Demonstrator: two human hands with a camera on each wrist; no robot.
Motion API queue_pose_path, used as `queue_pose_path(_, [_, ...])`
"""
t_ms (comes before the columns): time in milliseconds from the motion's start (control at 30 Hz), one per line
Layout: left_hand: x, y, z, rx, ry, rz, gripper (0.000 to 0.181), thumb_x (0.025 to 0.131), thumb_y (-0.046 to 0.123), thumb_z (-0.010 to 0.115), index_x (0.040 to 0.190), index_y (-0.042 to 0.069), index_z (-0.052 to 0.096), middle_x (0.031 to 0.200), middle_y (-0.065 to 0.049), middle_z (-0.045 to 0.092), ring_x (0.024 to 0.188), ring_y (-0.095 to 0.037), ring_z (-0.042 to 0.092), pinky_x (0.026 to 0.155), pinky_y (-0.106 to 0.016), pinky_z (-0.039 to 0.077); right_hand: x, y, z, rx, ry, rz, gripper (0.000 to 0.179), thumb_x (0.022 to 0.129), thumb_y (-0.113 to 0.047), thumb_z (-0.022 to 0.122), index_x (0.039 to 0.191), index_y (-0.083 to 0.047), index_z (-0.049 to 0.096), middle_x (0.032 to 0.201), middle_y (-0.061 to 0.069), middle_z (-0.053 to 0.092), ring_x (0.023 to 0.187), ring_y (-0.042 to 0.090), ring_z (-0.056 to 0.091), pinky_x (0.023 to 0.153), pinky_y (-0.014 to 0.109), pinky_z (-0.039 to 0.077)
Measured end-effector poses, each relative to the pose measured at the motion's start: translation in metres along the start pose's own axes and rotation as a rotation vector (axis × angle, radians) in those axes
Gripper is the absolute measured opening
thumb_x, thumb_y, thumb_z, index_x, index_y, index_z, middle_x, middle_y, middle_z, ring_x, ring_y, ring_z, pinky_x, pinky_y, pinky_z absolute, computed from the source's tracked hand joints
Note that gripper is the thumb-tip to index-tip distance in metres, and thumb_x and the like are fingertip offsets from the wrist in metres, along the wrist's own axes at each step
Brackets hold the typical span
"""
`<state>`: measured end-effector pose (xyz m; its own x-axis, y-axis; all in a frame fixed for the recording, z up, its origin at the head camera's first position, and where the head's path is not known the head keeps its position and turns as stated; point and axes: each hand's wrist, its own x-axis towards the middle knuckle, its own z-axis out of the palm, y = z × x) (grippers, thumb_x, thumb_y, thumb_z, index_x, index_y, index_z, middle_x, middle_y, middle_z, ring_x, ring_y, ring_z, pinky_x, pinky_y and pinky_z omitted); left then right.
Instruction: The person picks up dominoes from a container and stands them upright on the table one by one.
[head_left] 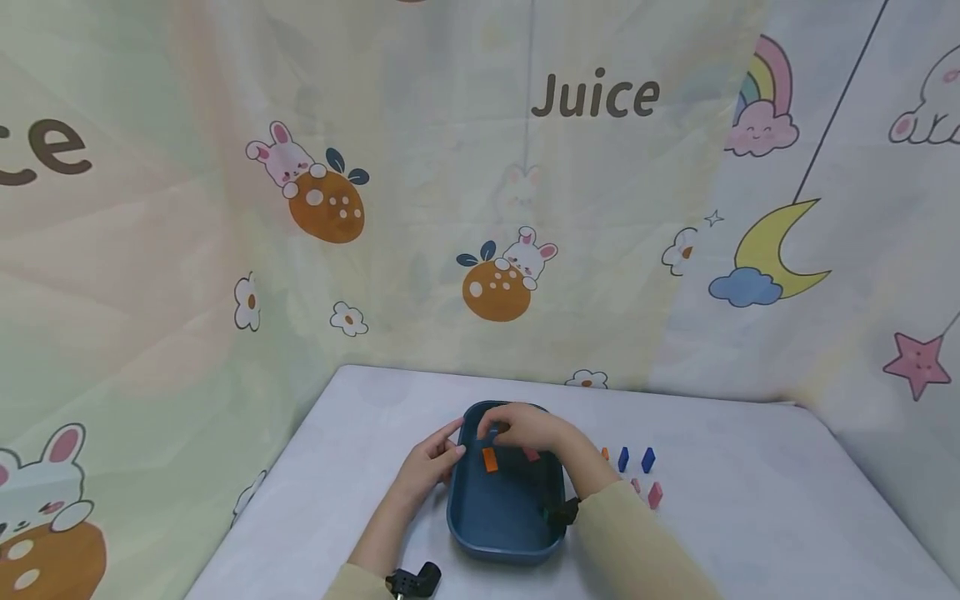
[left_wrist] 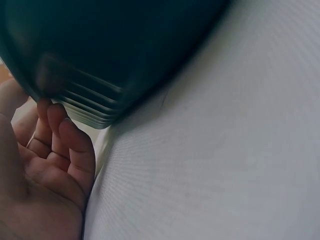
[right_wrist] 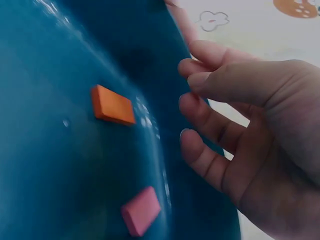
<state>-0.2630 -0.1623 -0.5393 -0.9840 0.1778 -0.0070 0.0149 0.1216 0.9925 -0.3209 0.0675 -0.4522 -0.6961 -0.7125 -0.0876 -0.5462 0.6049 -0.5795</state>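
Note:
A deep dark-blue plastic tray (head_left: pixel 506 533) stands on the white table. My left hand (head_left: pixel 429 462) holds its left rim near the far corner; in the left wrist view the fingers (left_wrist: pixel 75 137) meet the tray's outer wall (left_wrist: pixel 130 40). Inside lie an orange block (right_wrist: pixel 114 106) and a pink block (right_wrist: pixel 142 211). Over the far end of the tray is my right hand (head_left: pixel 525 427), its fingers loosely bent and the thumb tip (right_wrist: pixel 200 80) close to the index finger. No block shows between them in the right wrist view.
Right of the tray, partly behind the right forearm, several small blocks stand on the table: blue blocks (head_left: pixel 648 460), pink blocks (head_left: pixel 656 496) and an orange block (head_left: pixel 605 453). A printed cloth backdrop (head_left: pixel 420 275) rises behind the table (head_left: pixel 750 500).

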Motion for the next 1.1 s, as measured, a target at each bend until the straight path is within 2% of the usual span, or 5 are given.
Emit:
queue_pose_path(167, [-0.001, 0.001, 0.001, -0.005, 0.01, -0.005, 0.058, 0.091, 0.042, 0.069, 0.144, 0.029, 0.05, 0.094, -0.011, 0.059, 0.072, -0.018, 0.053, 0.064, -0.028, 0.048, 0.01, -0.004, 0.011, -0.027, -0.028, 0.02, 0.023, 0.095, -0.012, 0.062, 0.104, -0.032, 0.07, 0.107, -0.013, 0.067, 0.099, 0.012, 0.057, 0.092, 0.04, 0.048])
queue_pose_path(400, [-0.002, 0.001, 0.002, -0.003, 0.007, 0.005, 0.057, 0.092, 0.04, 0.068, 0.145, 0.028, 0.05, 0.094, -0.01, 0.059, 0.073, -0.018, 0.053, 0.065, -0.028, 0.049, 0.016, 0.001, 0.028, 0.011, -0.056, 0.103, 0.023, 0.095, -0.01, 0.059, 0.103, -0.028, 0.072, 0.102, -0.012, 0.066, 0.093, 0.014, 0.056, 0.085, 0.039, 0.048])
queue_pose_path(767, [0.001, 0.001, 0.0, -0.001, 0.007, -0.005, 0.056, 0.093, 0.04, 0.067, 0.145, 0.029, 0.05, 0.091, -0.004, 0.06, 0.072, -0.017, 0.055, 0.065, -0.029, 0.051, 0.016, 0.009, 0.034, 0.129, 0.029, 0.169, 0.022, 0.092, -0.004, 0.059, 0.104, -0.018, 0.07, 0.088, -0.001, 0.064, 0.075, 0.017, 0.059, 0.069, 0.033, 0.049])
queue_pose_path(867, [0.001, 0.001, 0.0, 0.0, 0.003, -0.002, 0.055, 0.094, 0.038, 0.066, 0.146, 0.028, 0.049, 0.091, -0.003, 0.059, 0.072, -0.016, 0.055, 0.065, -0.028, 0.051, 0.017, 0.013, 0.035, 0.125, 0.04, 0.163, 0.023, 0.091, -0.003, 0.06, 0.104, -0.019, 0.07, 0.096, -0.001, 0.064, 0.079, 0.018, 0.059, 0.072, 0.035, 0.049])
queue_pose_path(1100, [0.0, 0.002, 0.0, -0.005, 0.0, 0.004, 0.055, 0.094, 0.037, 0.067, 0.145, 0.027, 0.05, 0.089, -0.003, 0.059, 0.07, -0.017, 0.053, 0.063, -0.028, 0.049, 0.018, 0.018, 0.036, 0.018, 0.015, 0.126, 0.03, 0.084, -0.002, 0.064, 0.103, -0.025, 0.07, 0.107, -0.005, 0.058, 0.095, 0.018, 0.054, 0.085, 0.038, 0.046])
